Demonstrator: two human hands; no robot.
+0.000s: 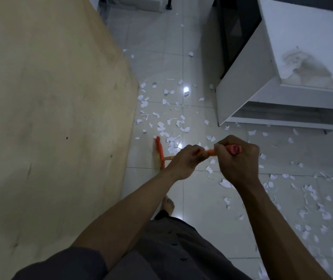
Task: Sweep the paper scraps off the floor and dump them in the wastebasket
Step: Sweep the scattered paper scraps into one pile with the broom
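**A:** Where are we with the broom?

**B:** We've got our left hand lower down and our right hand at the top end, each grip clamped round it. The brush head is on the floor by the tabletop edge, with paper scraps scattered just past it.
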